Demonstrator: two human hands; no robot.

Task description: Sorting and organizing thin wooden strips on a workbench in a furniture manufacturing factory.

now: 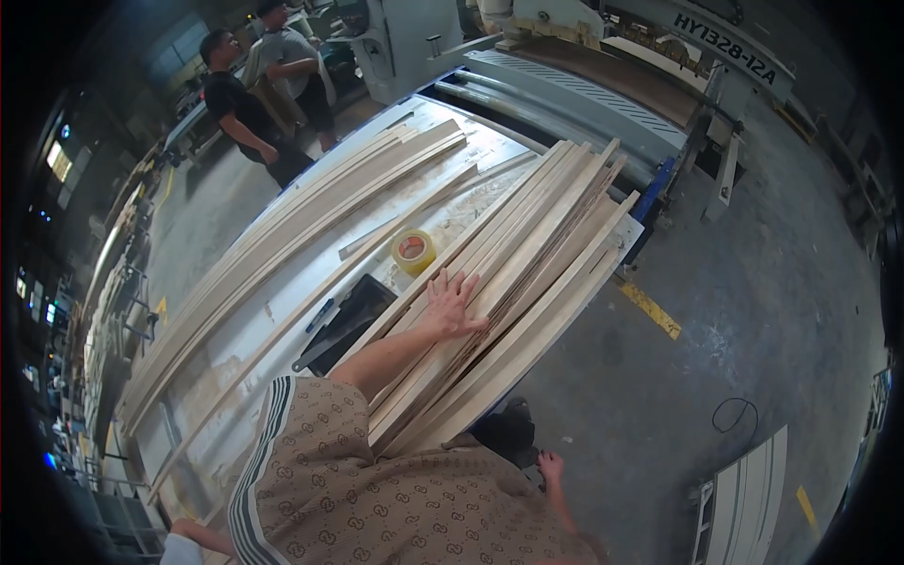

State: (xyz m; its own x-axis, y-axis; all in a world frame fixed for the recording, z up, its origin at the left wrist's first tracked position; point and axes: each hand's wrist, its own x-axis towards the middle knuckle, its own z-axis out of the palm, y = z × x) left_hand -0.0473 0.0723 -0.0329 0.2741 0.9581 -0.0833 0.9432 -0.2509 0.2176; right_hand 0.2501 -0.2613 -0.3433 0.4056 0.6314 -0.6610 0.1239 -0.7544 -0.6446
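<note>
My left hand [450, 303] lies flat, fingers spread, on top of a stack of long thin pale wood strips [527, 245] that runs diagonally along the right side of a metal worktable [282, 292]. It grips nothing. My right hand [551, 466] hangs low beside my body with fingers apart and empty, close to a dark object [508, 428] under the table's near end. A roll of yellowish tape [414, 250] stands just left of the stack, beyond my left hand.
A second long bundle of strips [282, 235] lies along the table's left edge, with single strips between. A black flat tray [350, 315] sits near the tape. A large grey machine [603, 75] stands behind. Two people [254, 104] stand far left. White panels [744, 499] lean lower right.
</note>
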